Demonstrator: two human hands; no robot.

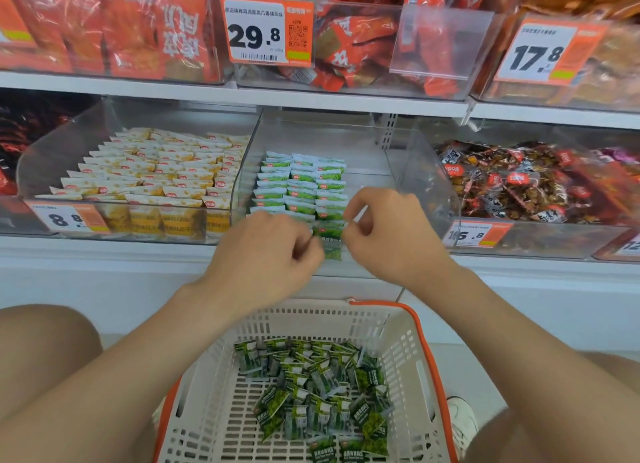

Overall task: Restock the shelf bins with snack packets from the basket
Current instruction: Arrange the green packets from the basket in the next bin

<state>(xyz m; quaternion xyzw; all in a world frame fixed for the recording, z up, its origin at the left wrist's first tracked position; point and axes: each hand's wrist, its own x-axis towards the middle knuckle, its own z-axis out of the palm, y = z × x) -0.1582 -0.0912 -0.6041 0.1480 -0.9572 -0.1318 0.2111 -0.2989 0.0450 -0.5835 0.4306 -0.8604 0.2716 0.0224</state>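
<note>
**Green packet pinched between two hands at the bin front**

Green and white, the small packet (330,243) sits between both hands, in front of the low front lip of the middle clear bin (372,182). The left hand (266,248) has its fingers curled in, with thumb and forefinger closed on the packet's left edge. The right hand (388,230) is curled the same way and nips the packet's upper right edge. The knuckles of both hands face up. Whether one packet or a few are held together cannot be told, as the fingers cover part of it.

Just beyond the hands, inside the bin, rows of green packets (301,185) stand in neat overlapping lines along its left side. The bin floor beyond the right hand is bare.

Below the wrists, between the person's knees, stands a white plastic basket (407,345) with an orange rim. Loose green packets (311,393) lie jumbled on its bottom.

Left of the left hand, a neighbouring bin holds yellow-and-white packets (149,172) in tidy rows, with an 8.8 price tag (65,217) on its front. Right of the right hand, another bin holds dark packets (519,185) in a loose heap.

Above the hands, the upper shelf carries orange-red bags (349,43) behind a 29.8 price tag (268,30).
</note>
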